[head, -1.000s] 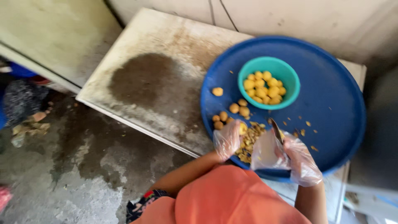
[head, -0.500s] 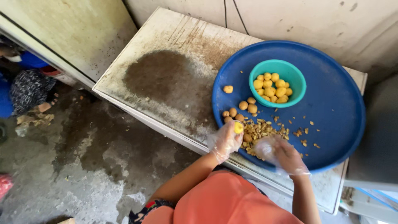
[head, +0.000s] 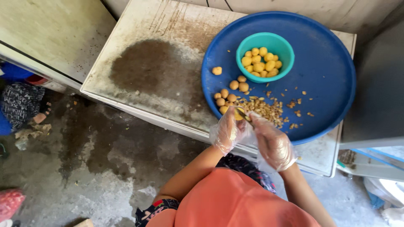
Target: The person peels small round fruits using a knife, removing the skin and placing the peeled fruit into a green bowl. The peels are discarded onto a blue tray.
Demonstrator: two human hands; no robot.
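My left hand [head: 227,131], in a clear plastic glove, holds a small yellow fruit [head: 238,113] at the near rim of a big blue round tray [head: 324,80]. My right hand [head: 272,142], also gloved, grips a small knife [head: 245,115] whose blade touches that fruit. A teal bowl [head: 283,46] on the tray holds several peeled yellow fruits [head: 261,62]. Several unpeeled brownish fruits [head: 230,90] and a heap of peel scraps [head: 266,108] lie on the tray just beyond my hands.
The tray rests on a worn, stained white table [head: 151,63] with a dark wet patch. One loose fruit [head: 216,70] lies at the tray's left edge. Below is a dirty concrete floor [head: 84,168]; dark cloth [head: 21,103] lies at the left.
The view has shifted, so the tray sits higher and closer. My hands have come together: the left keeps the yellow fruit and the right has brought the knife against it.
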